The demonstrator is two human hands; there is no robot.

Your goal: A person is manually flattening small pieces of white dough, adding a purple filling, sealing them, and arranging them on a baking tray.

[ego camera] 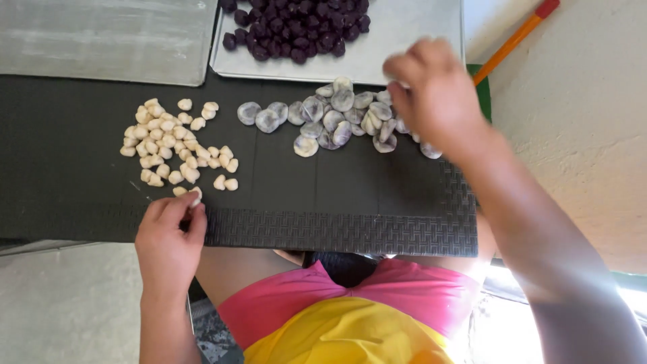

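Observation:
My left hand [170,232] rests at the near edge of a dark woven mat [283,202], pinching one small cream dough piece [195,197] between thumb and forefinger. Just beyond it lies a heap of several cream shell-shaped dough pieces [168,145]. My right hand [431,91], blurred, hovers with fingers curled over the right end of a cluster of flattened grey-purple dough discs [337,118]; whether it holds one I cannot tell.
A metal tray [404,40] at the back carries a pile of dark purple round pieces [296,27]. Another grey metal sheet [101,37] lies at the back left. An orange stick with a red tip [515,37] leans at the right by a pale wall.

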